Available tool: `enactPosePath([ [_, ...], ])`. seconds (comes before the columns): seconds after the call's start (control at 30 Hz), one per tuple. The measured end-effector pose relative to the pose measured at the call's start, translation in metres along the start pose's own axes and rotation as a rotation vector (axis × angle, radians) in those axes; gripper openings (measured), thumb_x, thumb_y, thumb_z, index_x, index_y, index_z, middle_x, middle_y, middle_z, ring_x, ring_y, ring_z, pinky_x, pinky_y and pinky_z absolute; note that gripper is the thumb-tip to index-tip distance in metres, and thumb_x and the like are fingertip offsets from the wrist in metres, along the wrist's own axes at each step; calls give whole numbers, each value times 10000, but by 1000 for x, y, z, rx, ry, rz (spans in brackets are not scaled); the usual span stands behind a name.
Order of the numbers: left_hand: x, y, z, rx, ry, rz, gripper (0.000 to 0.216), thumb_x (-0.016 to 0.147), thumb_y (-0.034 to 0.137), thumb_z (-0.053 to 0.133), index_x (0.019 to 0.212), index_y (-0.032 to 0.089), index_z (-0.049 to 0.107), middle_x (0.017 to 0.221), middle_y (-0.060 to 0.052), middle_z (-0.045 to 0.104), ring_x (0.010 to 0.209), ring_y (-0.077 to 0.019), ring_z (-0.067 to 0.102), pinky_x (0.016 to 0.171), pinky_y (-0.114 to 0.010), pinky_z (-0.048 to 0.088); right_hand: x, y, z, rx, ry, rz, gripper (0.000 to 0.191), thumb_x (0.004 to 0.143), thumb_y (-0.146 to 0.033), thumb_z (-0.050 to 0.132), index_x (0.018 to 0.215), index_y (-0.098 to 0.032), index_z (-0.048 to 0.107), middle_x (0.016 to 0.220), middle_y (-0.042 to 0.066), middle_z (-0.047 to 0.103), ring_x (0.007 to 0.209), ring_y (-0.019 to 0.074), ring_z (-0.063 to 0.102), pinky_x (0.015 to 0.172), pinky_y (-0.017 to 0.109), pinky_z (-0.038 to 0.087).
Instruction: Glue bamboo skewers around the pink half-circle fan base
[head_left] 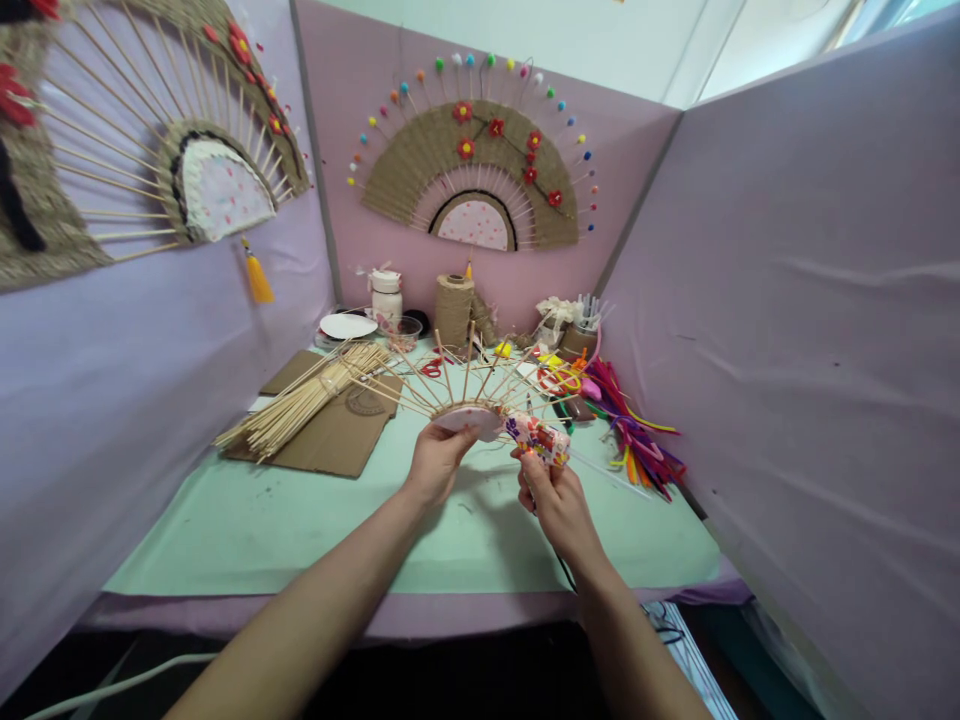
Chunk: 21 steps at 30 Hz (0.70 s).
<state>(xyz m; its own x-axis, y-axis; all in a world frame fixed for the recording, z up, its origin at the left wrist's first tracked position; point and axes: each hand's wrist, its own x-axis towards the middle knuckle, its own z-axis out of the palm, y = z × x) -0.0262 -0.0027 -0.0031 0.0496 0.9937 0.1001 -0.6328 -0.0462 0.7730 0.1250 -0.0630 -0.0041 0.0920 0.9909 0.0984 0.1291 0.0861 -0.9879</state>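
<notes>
My left hand (438,462) pinches the pale half-round base (469,421) of a fan frame, thumb on its face. Thin wooden sticks (466,372) spread outward from the base, away from me. In my right hand (553,497) is a hot glue gun (541,438) with a floral pattern; my fingers wrap its handle. Its nozzle end points left, at the right side of the base; whether it touches is too small to tell. A clear glue stick pokes out of its back, and a dark cord hangs below my hand.
A bundle of wooden sticks (315,395) lies on cardboard (367,430) at left. Behind stand a twine spool (454,312), a white bottle (386,298) and a white plate (348,326). Coloured pipe cleaners (637,430) lie at right. Finished fans hang on the partition walls (750,280).
</notes>
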Motion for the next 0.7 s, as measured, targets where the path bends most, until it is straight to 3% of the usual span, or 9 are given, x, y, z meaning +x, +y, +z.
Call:
enactPosePath([
  [0.17,2,0,-2,-35,58,-33,395,550,195,854,916,149,712,931,-62,746,920,-194,674,905,-341,492,-2,-2,0,53,-1,-14,542,824,-634,535,1030,-137,595,606,-57,403,512,101,402,465,237,356],
  [0.7,2,-1,-2,-64,30,-45,379,576,168,834,928,166,695,891,-29,736,875,-164,678,878,-318,502,1,-1,0,-41,-15,-42,519,867,-617,477,1001,-133,610,579,-52,422,495,104,413,466,242,345],
])
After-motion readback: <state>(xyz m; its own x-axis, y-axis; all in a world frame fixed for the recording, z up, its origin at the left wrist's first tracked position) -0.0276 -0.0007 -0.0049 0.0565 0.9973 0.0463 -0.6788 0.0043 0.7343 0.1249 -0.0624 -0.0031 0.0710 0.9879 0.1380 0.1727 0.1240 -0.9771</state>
